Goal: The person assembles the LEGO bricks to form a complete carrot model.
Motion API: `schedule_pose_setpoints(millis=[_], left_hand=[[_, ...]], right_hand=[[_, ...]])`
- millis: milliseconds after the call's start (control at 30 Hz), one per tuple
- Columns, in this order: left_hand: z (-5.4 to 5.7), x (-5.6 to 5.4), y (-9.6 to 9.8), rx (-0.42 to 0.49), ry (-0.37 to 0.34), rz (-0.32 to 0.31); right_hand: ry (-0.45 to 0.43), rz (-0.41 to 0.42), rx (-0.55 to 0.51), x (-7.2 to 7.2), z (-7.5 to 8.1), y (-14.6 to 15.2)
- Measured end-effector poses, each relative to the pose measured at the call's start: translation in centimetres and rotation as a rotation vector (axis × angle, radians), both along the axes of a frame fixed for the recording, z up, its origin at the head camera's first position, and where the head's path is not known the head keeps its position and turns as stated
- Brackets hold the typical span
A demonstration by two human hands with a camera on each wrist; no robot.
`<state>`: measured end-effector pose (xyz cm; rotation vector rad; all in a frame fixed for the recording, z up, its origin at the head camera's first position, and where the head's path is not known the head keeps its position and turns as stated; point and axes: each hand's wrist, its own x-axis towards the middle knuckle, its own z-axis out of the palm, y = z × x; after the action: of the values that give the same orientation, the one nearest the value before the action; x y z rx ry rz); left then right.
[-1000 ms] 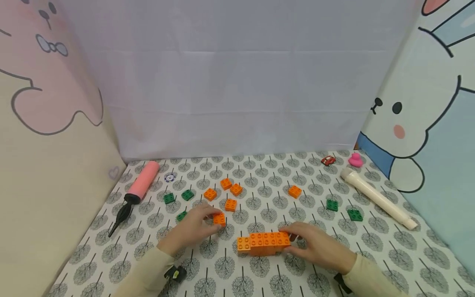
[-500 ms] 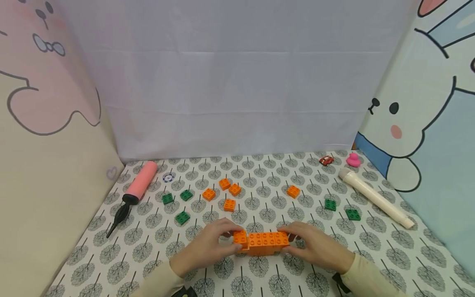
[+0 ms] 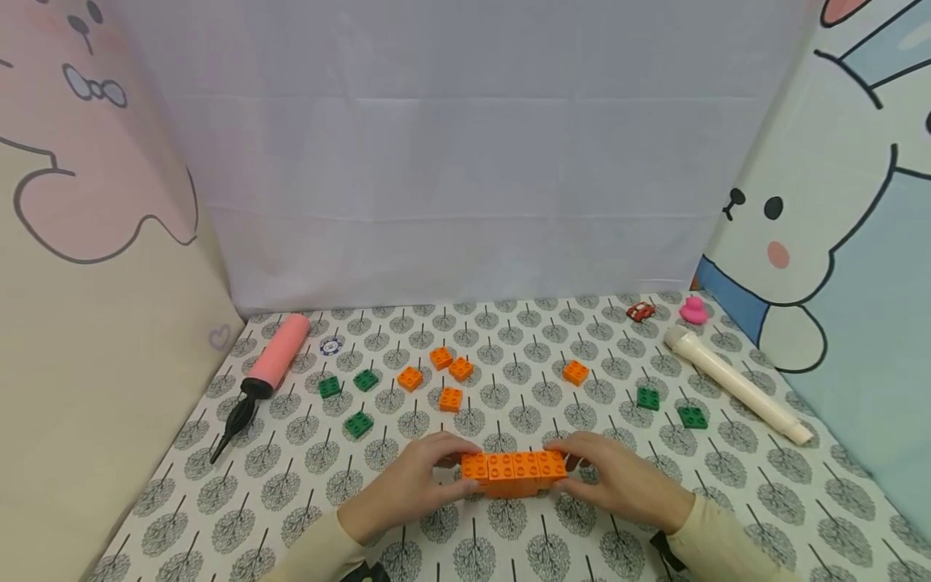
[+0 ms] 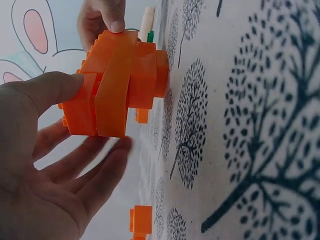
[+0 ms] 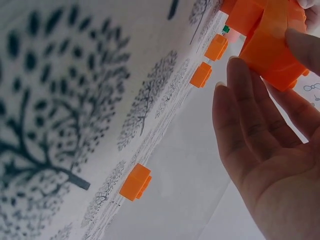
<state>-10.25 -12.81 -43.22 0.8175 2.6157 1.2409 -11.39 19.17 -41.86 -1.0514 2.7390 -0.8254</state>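
An assembly of orange toy building bricks (image 3: 515, 483) lies near the front middle of the table, with an even row of studs along its top. In the left wrist view it has several layers, the lower ones shorter than the upper. My left hand (image 3: 414, 485) pinches the small orange brick (image 4: 80, 110) at the top left end between thumb and fingers; this brick sits on the layer below, beside its neighbours. At the opposite end my right hand (image 3: 629, 481) grips the assembly, thumb on the near side and fingers on the far side, as the right wrist view also shows.
Loose orange bricks (image 3: 450, 399) lie behind the assembly, one orange brick (image 3: 575, 373) further right. Green bricks (image 3: 359, 424) lie at left and right. A pink balloon pump (image 3: 278, 353), white tube (image 3: 738, 384), red toy car (image 3: 641, 312) and pink duck (image 3: 694, 310) stand around the edges.
My left hand has brought an orange brick from the left over to the assembly's left end, and the brick now sits level with the top row. My right hand has kept its grip.
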Motion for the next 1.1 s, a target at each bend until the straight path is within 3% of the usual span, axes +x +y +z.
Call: schedule_pose_setpoints(millis=[133, 233, 500, 833, 1100], left_hand=[[-0.3, 0.1, 0.0, 0.101, -0.183, -0.004], [-0.6, 0.2, 0.1, 0.146, -0.237, 0.011], [-0.8, 0.4, 0.2, 0.153, -0.211, 0.047], [-1.2, 0.1, 0.3, 0.157, -0.149, 0.008], [-1.0, 0.1, 0.5, 0.135, -0.169, 0.026]], right_hand=[[0.004, 0.003, -0.011, 0.0, 0.0, -0.1], [0.001, 0.007, -0.022, 0.0, -0.2, -0.1], [-0.013, 0.008, -0.033, 0.0, -0.3, -0.2], [-0.056, -0.017, -0.043, -0.1, -0.2, 0.0], [-0.066, -0.013, -0.051, -0.4, -0.3, 0.0]])
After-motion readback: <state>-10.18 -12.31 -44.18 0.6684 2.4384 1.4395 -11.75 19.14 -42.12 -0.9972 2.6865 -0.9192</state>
